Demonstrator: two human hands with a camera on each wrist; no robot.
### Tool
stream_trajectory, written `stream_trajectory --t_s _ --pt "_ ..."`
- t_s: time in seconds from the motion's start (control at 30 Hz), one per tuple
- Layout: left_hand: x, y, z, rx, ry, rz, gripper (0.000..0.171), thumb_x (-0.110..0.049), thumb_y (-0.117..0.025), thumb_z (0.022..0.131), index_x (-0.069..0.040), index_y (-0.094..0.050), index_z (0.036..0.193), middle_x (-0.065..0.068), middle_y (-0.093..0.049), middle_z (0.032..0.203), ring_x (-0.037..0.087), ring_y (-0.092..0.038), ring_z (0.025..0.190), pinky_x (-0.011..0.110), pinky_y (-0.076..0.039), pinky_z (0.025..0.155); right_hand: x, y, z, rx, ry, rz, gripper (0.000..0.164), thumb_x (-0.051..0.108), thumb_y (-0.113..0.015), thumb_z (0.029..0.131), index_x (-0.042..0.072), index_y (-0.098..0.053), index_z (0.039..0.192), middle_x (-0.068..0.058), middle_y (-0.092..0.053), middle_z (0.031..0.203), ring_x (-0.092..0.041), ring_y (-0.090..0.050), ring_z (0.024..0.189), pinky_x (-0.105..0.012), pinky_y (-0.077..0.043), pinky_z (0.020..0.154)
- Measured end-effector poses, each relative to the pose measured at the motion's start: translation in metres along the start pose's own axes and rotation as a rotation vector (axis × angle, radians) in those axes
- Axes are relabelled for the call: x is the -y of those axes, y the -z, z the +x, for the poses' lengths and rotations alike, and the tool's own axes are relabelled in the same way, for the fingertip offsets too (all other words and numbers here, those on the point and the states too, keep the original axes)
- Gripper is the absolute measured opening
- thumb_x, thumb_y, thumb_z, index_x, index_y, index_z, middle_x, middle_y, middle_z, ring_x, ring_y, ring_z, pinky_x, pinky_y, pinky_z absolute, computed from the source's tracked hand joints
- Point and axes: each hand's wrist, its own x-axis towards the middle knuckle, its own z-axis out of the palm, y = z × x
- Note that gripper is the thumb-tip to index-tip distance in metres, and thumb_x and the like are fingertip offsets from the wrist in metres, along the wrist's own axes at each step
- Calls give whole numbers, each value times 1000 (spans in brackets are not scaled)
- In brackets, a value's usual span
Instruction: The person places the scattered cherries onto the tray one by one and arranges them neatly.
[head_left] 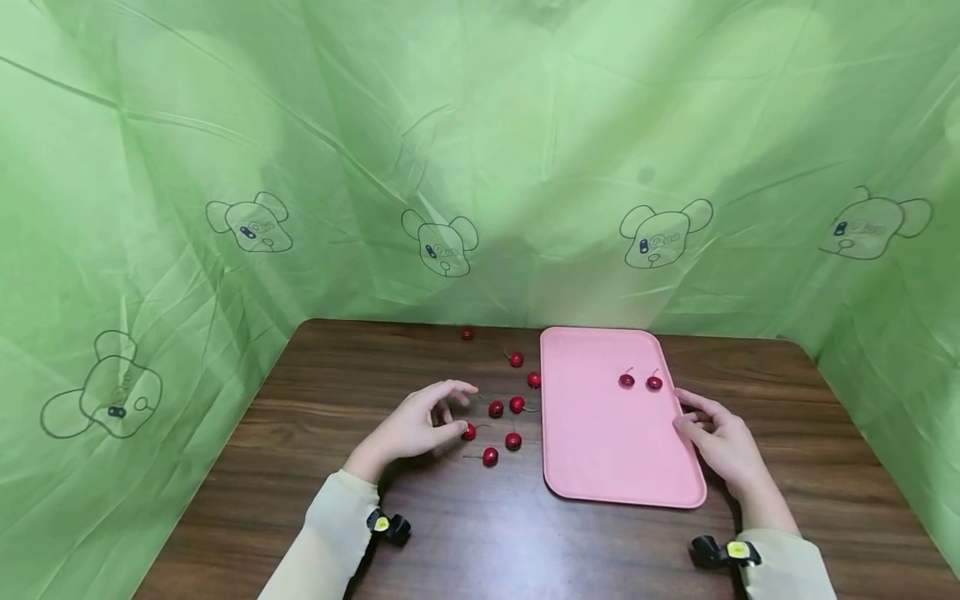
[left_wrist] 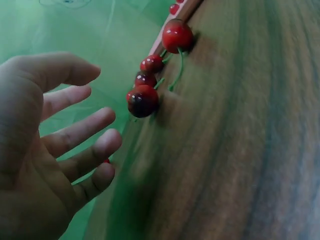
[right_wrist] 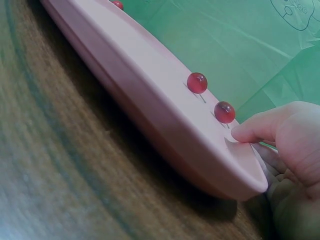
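Observation:
My left hand [head_left: 416,423] hovers over the table with its fingers spread. In the left wrist view nothing lies between thumb and fingers. Close to its thumb in the head view is a red cherry [head_left: 468,432] with a stem, partly covered by the thumb tip. More cherries [head_left: 513,441] lie loosely scattered between this hand and a pink rectangular tray [head_left: 600,467]. Two cherries with upright stems, one [head_left: 626,381] beside the other [head_left: 654,382], sit on the tray near its right side. My right hand [head_left: 720,437] pinches the tray's right rim, thumb inside, other fingers outside and partly hidden.
A dark wood-grain table [head_left: 300,500] carries everything. One cherry [head_left: 467,333] lies near its far edge, and another [head_left: 534,379] is right beside the tray's left rim. Green sheeting [head_left: 510,167] with bear-head drawings rises behind and at both sides.

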Motion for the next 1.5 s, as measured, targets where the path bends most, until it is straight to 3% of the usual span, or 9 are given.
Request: stream_trajectory --t_s 0.17,0.6,0.93,1.23,1.4,1.5 --pt "6 -3 0 20 15 -43 53 -13 -83 95 -10 -63 143 8 -74 127 17 -69 87 32 -56 71 -1 0 -1 -15 7 7 53 24 -70 108 6 -59 157 -21 -72 123 -5 -62 95 -21 -52 75" --pt "27 -10 -4 37 -42 -107 48 -7 -84 91 -10 -67 136 9 -70 117 23 -68 88 32 -53 71 0 -2 1 -4 2 12 54 26 -70 108 7 -58 157 -21 -71 125 -7 -62 97 -21 -53 76" --pt "26 -12 -5 39 -40 -158 38 -5 -85 91 -11 -73 127 6 -73 105 32 -67 88 37 -50 70 1 -1 0 4 -7 8 54 26 -69 109 7 -57 158 -21 -70 126 -7 -61 98 -21 -53 76" --pt "32 -13 -6 54 -28 -102 35 -6 -84 92 -18 -76 124 -2 -71 101 23 -66 90 31 -51 73 0 -1 1 13 -15 5 55 28 -69 109 8 -57 159 -21 -70 127 -10 -62 99 -22 -53 76" --pt "33 -14 -5 52 -39 -102 33 -7 -84 93 -18 -76 123 0 -71 100 24 -66 90 31 -52 72 -1 -1 1 0 -8 -4 54 27 -69 109 8 -58 158 -21 -70 125 -10 -62 98 -22 -53 75" --pt "28 -14 -4 43 -31 -115 33 1 -83 91 -10 -76 122 8 -72 100 34 -66 89 38 -52 72 -1 -1 2 -4 -2 -8 53 26 -69 109 7 -58 157 -20 -71 124 -10 -62 97 -22 -52 75"
